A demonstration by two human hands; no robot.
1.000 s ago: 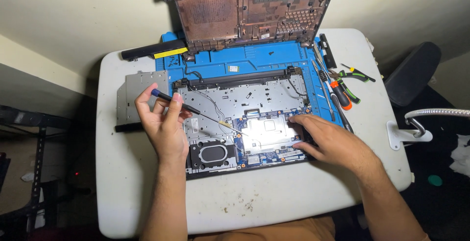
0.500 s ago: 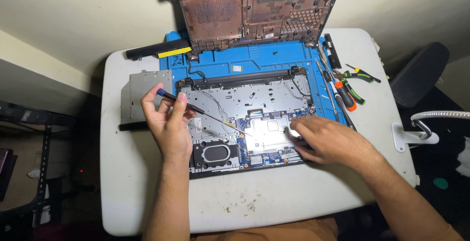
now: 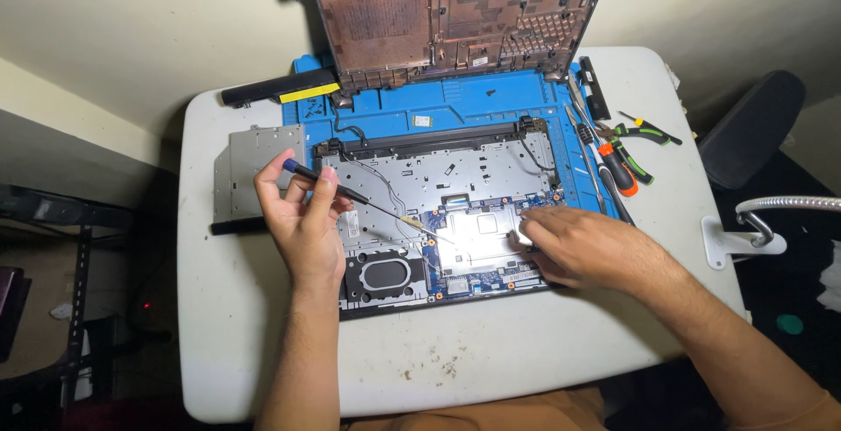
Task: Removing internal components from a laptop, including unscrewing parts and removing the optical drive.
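An opened laptop base [image 3: 438, 177] lies on a blue work mat [image 3: 455, 107], its metal frame, a speaker and blue circuit boards exposed. My left hand [image 3: 302, 221] grips a thin screwdriver [image 3: 350, 193] with a dark handle, its tip reaching the bright shiny plate [image 3: 477, 234] near the middle. My right hand [image 3: 578, 247] rests on the right end of that plate, fingers curled on a small part I cannot make out. The laptop's bottom cover [image 3: 447, 10] leans upright behind the mat.
An optical drive [image 3: 250, 164] lies left of the mat, and a black battery with a yellow label [image 3: 280, 89] lies behind it. Screwdrivers and pliers [image 3: 618, 146] lie at the right. A black chair [image 3: 749, 129] and a white lamp base [image 3: 745, 234] stand off the table's right edge.
The camera view has shifted slightly. My right hand has slid a little left along the shiny plate. My left hand keeps the screwdriver at about the same spot.
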